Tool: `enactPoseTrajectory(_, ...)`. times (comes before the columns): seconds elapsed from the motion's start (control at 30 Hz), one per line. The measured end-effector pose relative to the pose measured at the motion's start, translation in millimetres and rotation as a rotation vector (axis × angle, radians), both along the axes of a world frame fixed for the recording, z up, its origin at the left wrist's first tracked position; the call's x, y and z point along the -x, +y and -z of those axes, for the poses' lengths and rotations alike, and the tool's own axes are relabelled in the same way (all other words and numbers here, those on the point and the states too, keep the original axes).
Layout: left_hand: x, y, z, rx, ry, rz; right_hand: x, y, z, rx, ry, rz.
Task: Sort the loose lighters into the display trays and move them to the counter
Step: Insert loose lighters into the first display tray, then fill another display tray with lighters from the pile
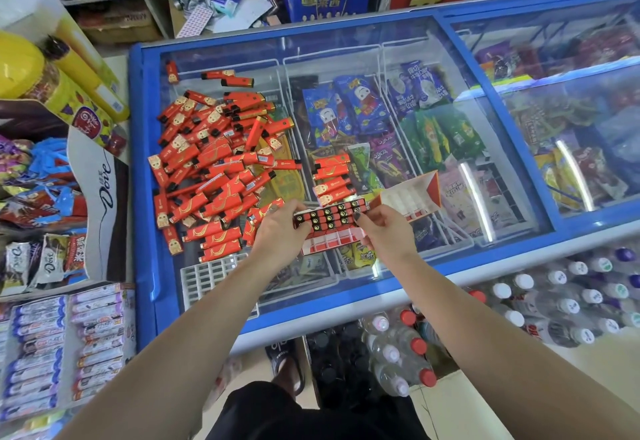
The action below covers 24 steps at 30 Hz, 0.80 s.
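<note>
Fingers first: the left hand [282,232] curls its fingers round the left end of the display tray [330,228], and the right hand [384,232] pinches the right end, so both are grasping it just above the freezer lid [485,128]. The tray's upper rows are packed with lighters, black tops showing, while the front row of slots looks unfilled. Best play here, I'd say: keep it level and settle it flat on the glass before feeding more in, or the standing lighters may tip out. Just beyond the right hand sits a second tray [412,197], open and apparently without lighters, and a short stack of lighters [332,180] lies between the two. Out to the left, the big heap of loose lighters [211,166] sprawls over the glass, well short of sorted, and a white slotted insert [207,277] rests near the freezer's front edge. Plenty left to do.
</note>
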State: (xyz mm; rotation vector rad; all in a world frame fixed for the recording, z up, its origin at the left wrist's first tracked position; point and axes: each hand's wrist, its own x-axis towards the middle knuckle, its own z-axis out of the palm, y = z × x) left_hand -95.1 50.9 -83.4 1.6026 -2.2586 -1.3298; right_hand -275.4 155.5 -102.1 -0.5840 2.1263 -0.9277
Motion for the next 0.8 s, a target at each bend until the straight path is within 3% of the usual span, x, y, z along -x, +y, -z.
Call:
enactPoseTrajectory(0.13,1,1,-1,0.015,-0.012,-0.002,1,2,1,-0.065,-0.015,0.044)
enactPoseTrajectory(0.27,1,0,-1,0.012,-0.014,-0.001,-3,3,1,-0.253,0.113,-0.137)
enactPoseTrajectory(0.47,0,1,0,0.014,-0.02,0.004,-3,2,-3,-0.333,0.129,-0.226)
enactPoseTrajectory(0.8,-31,-12,6,0.005,0.027,-0.1,-16,-13,-15,-0.09,0.41,-0.11)
